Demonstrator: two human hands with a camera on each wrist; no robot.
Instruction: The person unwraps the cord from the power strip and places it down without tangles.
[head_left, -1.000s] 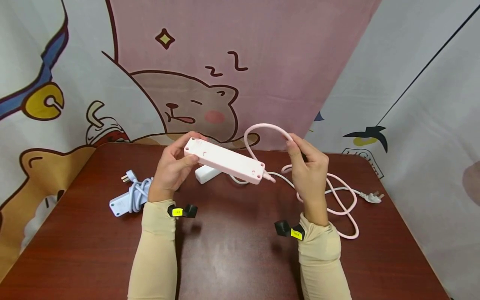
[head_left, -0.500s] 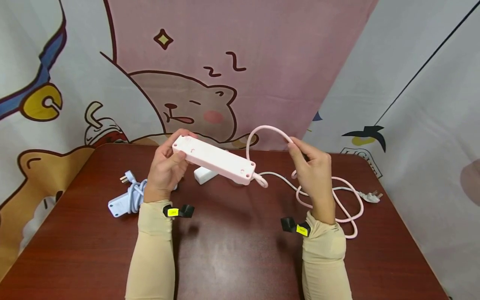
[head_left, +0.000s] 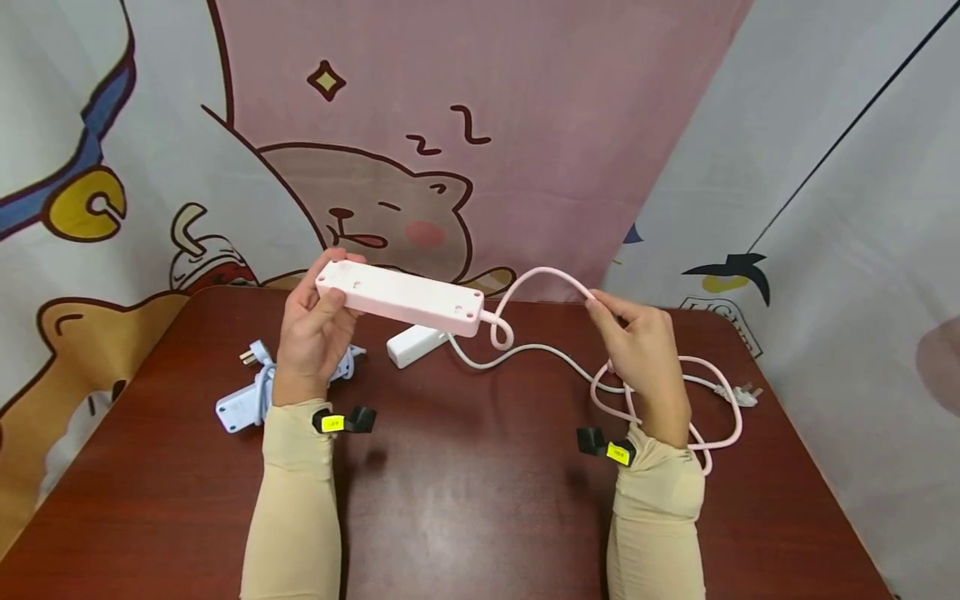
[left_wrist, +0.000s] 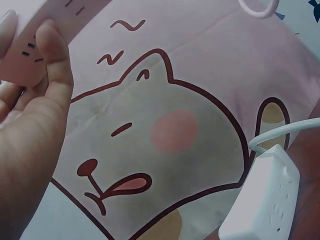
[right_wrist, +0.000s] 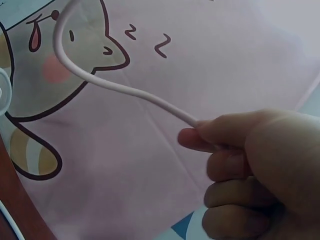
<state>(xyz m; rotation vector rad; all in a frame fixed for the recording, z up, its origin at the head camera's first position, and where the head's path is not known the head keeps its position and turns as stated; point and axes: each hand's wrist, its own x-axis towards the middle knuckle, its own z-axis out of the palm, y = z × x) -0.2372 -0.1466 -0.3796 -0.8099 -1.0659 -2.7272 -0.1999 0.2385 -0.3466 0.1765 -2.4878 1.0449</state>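
Observation:
My left hand (head_left: 311,333) grips the left end of a pink power strip (head_left: 401,296), thumb in front and fingers behind. The strip is raised above the table, its screw-holed underside facing me; in the left wrist view its slotted face (left_wrist: 75,20) shows in part. From the strip's right end a pink cord (head_left: 551,271) makes a small loop, then arches across to my right hand (head_left: 641,354), which pinches it between thumb and forefinger. The right wrist view shows the cord (right_wrist: 115,86) running into those fingertips. The rest of the pink cord lies in loose coils beneath and beyond the right hand.
A white power strip (head_left: 416,344) lies mid-table, its white cord running right to a plug (head_left: 742,395). Left of it, partly behind my left hand, is a light blue power strip (head_left: 243,407) with its cord wound round it. A printed curtain (head_left: 555,150) hangs behind the table (head_left: 465,500).
My left hand has carried the pink strip leftward and turned it nearer level. My right hand has shifted slightly right and down, still pinching the cord, and the hands are farther apart.

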